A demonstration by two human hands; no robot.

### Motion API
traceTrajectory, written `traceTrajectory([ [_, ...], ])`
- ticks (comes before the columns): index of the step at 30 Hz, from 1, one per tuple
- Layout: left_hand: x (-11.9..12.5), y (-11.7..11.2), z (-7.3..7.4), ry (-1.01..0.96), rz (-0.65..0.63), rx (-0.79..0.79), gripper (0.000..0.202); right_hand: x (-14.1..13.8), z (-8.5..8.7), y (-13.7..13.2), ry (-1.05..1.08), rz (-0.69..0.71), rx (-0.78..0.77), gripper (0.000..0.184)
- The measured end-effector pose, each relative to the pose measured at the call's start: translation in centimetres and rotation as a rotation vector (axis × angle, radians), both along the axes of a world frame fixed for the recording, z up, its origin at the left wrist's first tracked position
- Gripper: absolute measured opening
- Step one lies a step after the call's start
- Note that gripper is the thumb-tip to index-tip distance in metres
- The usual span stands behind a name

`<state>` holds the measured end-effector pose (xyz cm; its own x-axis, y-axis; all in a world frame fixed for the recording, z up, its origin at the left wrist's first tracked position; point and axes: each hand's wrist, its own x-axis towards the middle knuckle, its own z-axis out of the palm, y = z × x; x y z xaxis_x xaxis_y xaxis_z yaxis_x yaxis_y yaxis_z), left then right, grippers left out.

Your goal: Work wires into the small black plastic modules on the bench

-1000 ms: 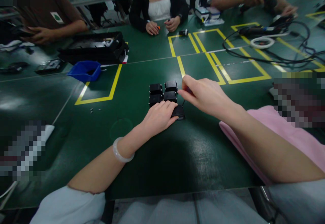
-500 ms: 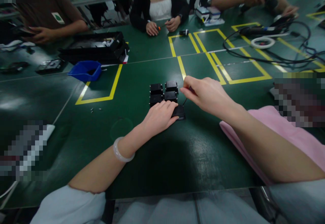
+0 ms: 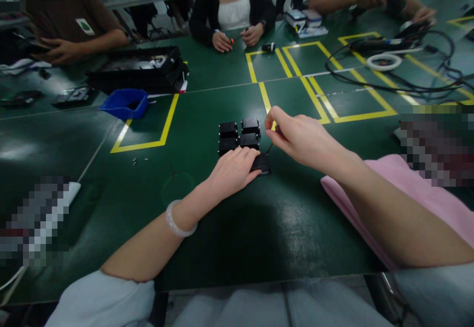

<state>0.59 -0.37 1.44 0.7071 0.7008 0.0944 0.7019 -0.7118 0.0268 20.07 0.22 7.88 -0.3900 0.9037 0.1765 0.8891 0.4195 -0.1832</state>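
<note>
Starting at the left of the green bench, we see a blue bin lying on its side by a yellow floor-tape frame, with a long black tray just beyond it and a few tiny screws scattered nearer us. Moving in, our left hand, a pale bangle on its wrist, lies flat with fingers together, pressing down on a small black module at the near right corner of the cluster. Just beyond that hand sit four more black modules, packed touching in a two-by-two block. To the right, our right hand hovers above the bench with thumb and forefinger pinched together on something thin and dark, seemingly a short wire or lead that runs down toward the held module; it is too small to tell exactly. We judge the step in hand to be working on that lead while the module is steadied. The next move would call for a firm left-hand hold so the module does not slide into its neighbours, and a fine, controlled pinch on the right. A pink cloth lies under our right forearm, and cables sprawl at the far right. Other people's hands rest along the far edge.
</note>
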Motion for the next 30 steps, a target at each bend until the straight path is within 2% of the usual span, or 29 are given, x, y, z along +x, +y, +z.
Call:
traceTrajectory([
  [4,0.00,0.02,-0.04,0.004,0.002,0.008,0.037,-0.04,0.07,-0.06,0.023,0.005,-0.008,0.027],
  [9,-0.02,0.10,-0.20,-0.004,-0.002,0.016,0.036,-0.19,0.14,0.03,-0.055,-0.037,0.014,0.028],
  [16,0.02,0.06,-0.17,0.002,0.000,0.010,0.037,-0.08,-0.04,-0.10,-0.004,-0.009,0.015,0.026],
  [23,-0.03,0.12,-0.34,-0.006,-0.001,0.029,0.036,-0.09,0.15,-0.09,-0.070,-0.043,0.037,0.027],
  [30,-0.06,0.11,-0.29,-0.003,0.000,0.018,0.037,-0.29,0.16,-0.18,-0.009,-0.021,0.004,0.028],
])
